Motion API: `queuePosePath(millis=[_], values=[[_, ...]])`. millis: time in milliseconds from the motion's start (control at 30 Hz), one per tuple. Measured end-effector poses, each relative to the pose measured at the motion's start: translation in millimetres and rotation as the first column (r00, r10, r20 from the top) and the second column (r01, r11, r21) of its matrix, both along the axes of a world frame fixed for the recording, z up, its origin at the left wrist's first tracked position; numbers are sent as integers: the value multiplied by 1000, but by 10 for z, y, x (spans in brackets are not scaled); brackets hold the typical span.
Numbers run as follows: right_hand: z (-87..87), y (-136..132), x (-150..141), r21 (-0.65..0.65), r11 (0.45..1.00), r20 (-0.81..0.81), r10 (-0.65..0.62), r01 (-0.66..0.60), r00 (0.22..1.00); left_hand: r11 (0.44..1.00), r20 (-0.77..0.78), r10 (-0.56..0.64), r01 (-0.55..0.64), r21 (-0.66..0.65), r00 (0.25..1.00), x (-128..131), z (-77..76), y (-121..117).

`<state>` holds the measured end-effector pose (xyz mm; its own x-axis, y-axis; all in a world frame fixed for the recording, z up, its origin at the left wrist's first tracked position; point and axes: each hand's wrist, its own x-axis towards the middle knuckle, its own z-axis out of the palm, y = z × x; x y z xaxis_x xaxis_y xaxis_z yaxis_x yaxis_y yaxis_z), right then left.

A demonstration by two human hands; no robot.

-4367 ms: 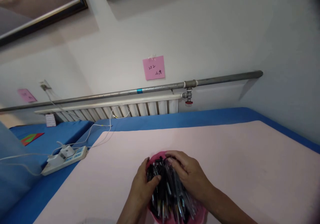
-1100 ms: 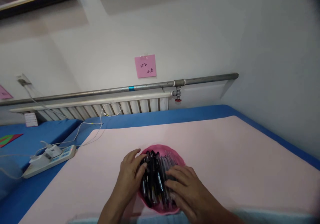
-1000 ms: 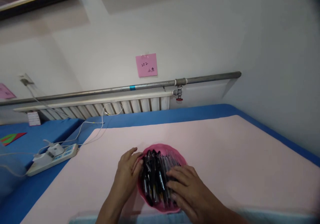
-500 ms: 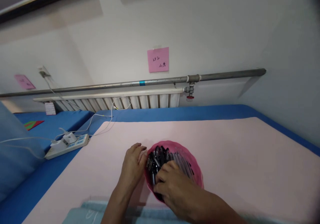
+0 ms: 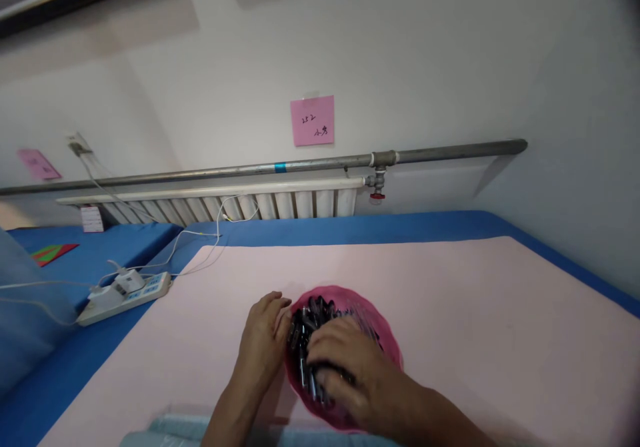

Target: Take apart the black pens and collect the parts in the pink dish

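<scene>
A pink bowl with a wavy rim (image 5: 395, 340) sits on the pale pink sheet in front of me. Inside lie many black and clear pens (image 5: 305, 367), the clear barrels mostly toward the right side. My left hand (image 5: 263, 337) steadies the bowl at its left rim, fingers bent against the edge. Reaching in from the lower right, my right hand (image 5: 345, 360) is curled over the pens, with dark pieces between thumb and fingers. Blur and the hand itself hide how many it grips.
A white power strip (image 5: 130, 295) with chargers and trailing cables lies to the left. Light blue cloth (image 5: 175, 427) is at the near edge. Behind the blue bed surface (image 5: 400, 228) are a radiator (image 5: 280, 204) and a metal pipe with a red-handled valve (image 5: 379, 196).
My right hand has lifted a little and curled around dark pens, uncovering pens at the bowl's near left. The bowl has shifted slightly nearer to me; my left hand stays at its rim.
</scene>
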<state>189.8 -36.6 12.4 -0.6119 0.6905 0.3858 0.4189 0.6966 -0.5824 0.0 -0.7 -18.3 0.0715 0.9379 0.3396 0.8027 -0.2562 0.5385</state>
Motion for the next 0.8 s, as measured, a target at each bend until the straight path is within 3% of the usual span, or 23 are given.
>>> queuePosePath(millis=[100,300,567,800], values=[[-28,55,53,-75,994,-70,-87,81,994,999,-1,-35,35,-6,999,47,-31,3],[-114,2,32,-84,996,145,50,-38,988,997,-14,-71,71,-8,997,73,-80,10],[-114,136,143,61,965,63,-258,254,964,993,-68,-118,118,-1,991,101,-111,6],[-169,83,92,114,983,161,-160,143,974,974,-150,-196,211,89,969,166,-194,45]])
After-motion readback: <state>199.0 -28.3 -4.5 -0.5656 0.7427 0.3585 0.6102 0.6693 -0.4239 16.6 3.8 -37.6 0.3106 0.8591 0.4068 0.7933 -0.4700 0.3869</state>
